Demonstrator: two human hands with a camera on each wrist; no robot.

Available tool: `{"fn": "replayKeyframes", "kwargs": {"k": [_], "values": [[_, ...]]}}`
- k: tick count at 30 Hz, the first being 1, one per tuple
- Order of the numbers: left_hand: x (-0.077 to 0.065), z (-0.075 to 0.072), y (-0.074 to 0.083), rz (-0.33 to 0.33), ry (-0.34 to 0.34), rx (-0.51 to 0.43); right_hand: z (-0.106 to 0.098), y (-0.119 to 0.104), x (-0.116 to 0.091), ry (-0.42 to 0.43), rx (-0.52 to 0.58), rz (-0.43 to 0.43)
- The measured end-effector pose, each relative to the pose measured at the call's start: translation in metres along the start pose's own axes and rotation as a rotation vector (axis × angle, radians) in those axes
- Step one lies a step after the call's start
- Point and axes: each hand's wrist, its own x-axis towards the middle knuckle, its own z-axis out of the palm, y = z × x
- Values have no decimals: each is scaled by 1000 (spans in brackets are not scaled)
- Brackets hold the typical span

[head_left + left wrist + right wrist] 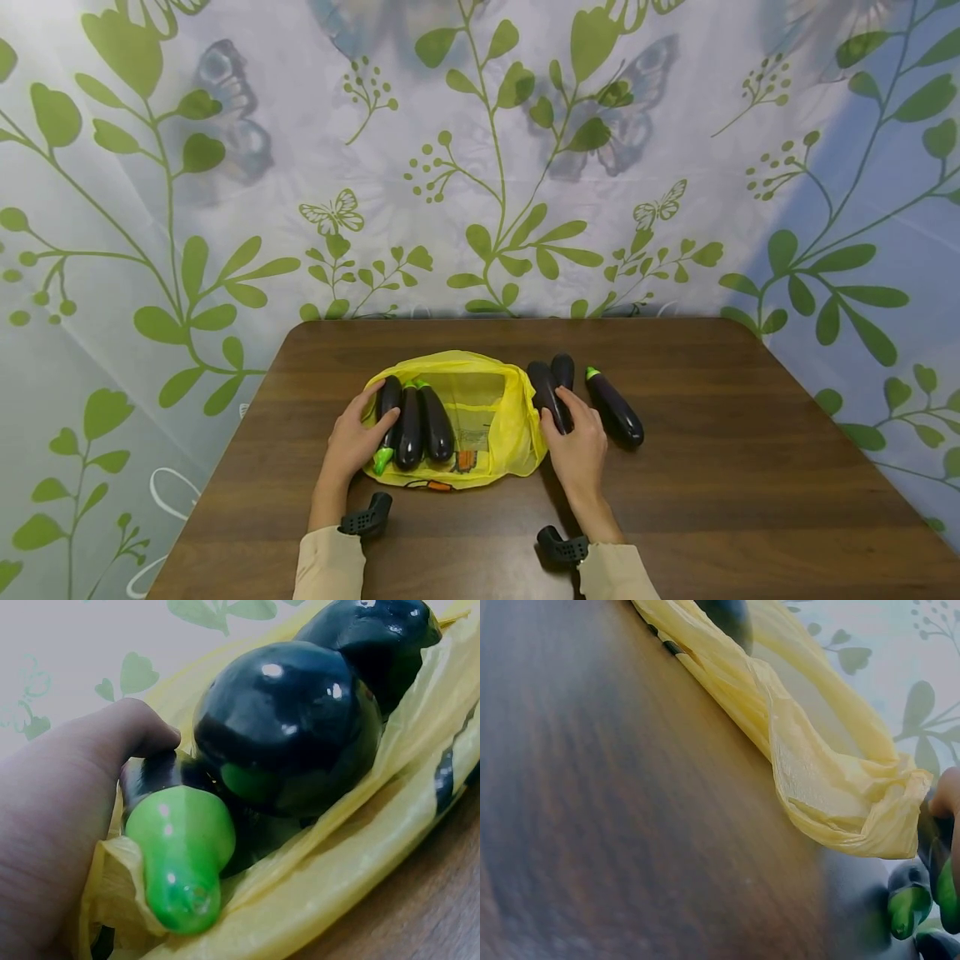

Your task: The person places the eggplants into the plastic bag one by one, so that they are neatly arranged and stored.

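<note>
Gripping a left eggplant (389,395) in the left hand (354,435) and a right eggplant (546,387) in the right hand (581,443).
Thumb and fingers curl round each; the left eggplant lies inside an open yellow bag (453,362), green cap toward the person, while the right eggplant is just beside the bag's right edge. Two more bagged eggplants (408,432) lie next to the left one. Near the right hand are a partly hidden eggplant (563,370) and, farther right, a green-capped eggplant (617,410) on the brown table (720,467).
</note>
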Motion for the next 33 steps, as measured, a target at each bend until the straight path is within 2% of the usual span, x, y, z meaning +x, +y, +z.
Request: {"fn": "replayKeyframes", "kwargs": {"k": [8, 13, 33], "values": [[1, 0, 0, 6, 0, -2, 2, 2, 1, 85, 23, -72], [1, 0, -1, 5, -1, -5, 3, 2, 1, 111, 34, -92], [1, 0, -1, 1, 0, 3, 2, -6, -1, 107, 107, -169]]}}
